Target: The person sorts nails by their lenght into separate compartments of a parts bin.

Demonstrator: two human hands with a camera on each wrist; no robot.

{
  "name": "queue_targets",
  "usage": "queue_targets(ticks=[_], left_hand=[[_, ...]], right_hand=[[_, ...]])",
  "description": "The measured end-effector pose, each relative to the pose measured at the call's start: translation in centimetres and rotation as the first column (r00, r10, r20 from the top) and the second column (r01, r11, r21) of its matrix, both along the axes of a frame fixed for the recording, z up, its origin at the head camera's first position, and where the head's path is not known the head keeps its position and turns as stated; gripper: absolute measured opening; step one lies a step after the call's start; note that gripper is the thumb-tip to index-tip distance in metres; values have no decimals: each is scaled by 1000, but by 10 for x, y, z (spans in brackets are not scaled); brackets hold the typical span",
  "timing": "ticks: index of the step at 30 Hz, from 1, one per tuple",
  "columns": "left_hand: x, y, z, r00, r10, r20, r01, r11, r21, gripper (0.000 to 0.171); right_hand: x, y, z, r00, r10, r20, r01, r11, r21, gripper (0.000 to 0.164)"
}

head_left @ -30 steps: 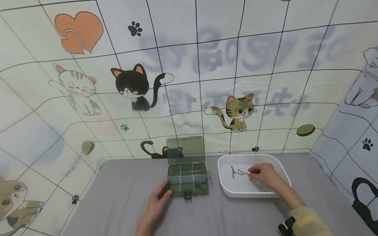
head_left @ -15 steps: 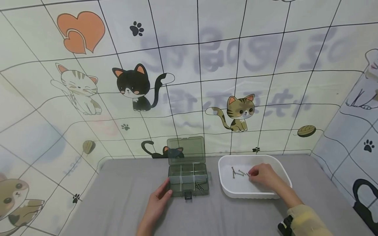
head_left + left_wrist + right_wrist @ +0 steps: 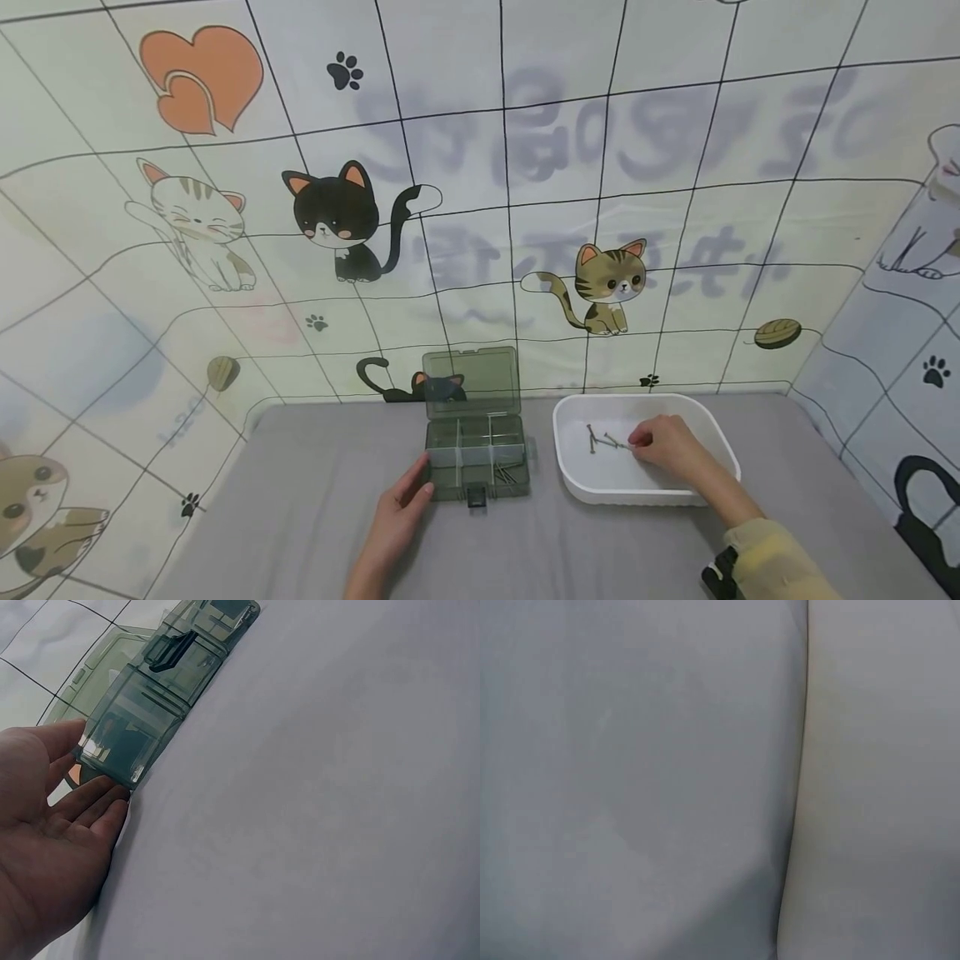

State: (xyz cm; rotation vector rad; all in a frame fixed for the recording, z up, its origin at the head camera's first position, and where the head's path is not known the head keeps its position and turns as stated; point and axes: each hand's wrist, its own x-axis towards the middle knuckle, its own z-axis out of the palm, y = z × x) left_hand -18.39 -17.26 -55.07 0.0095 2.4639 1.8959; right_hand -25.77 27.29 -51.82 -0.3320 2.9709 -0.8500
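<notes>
A translucent green organizer box (image 3: 477,467) stands with its lid (image 3: 471,383) raised at the back. Several thin screws (image 3: 506,473) lie in its front right compartment. My left hand (image 3: 401,508) rests against the box's left side, thumb at the front corner, fingers loosely bent, as the left wrist view also shows. Over the white tray (image 3: 573,483), my right hand (image 3: 667,442) has thumb and fingertips together, pinching the end of a screw. Several more screws (image 3: 600,439) lie loosely crossed just left of those fingertips. The right wrist view shows only pale surfaces, no hand.
Grey cloth (image 3: 315,467) covers the table under box and tray. A cat-patterned sheet (image 3: 465,167) rises close behind them and on both sides. The box's dark latch (image 3: 477,496) juts from its front edge.
The right fingertips have shifted very slightly left in the tray, closer to the loose screws, some of which have moved a little. The left hand and the box stay put.
</notes>
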Motion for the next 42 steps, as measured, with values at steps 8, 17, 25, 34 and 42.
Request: queue_targets(ticks=[8, 17, 25, 34, 42], left_hand=[[1, -1, 1, 1000, -8, 3, 8, 1000, 18, 51], [-1, -1, -1, 1000, 2, 7, -2, 1000, 7, 51], [1, -1, 0, 1000, 2, -4, -2, 1000, 15, 51], [1, 0, 0, 1000, -2, -5, 2, 1000, 25, 51], [2, 0, 1, 1000, 8, -1, -8, 1000, 9, 51]], right_hand=[[0, -2, 1, 1000, 5, -18, -5, 1000, 19, 6], [3, -6, 11, 1000, -26, -11, 26, 1000, 16, 10], [10, -12, 15, 999, -27, -26, 24, 995, -98, 8], [17, -23, 22, 1000, -28, -8, 26, 980, -197, 9], [21, -38, 35, 1000, -13, -6, 11, 960, -281, 11]])
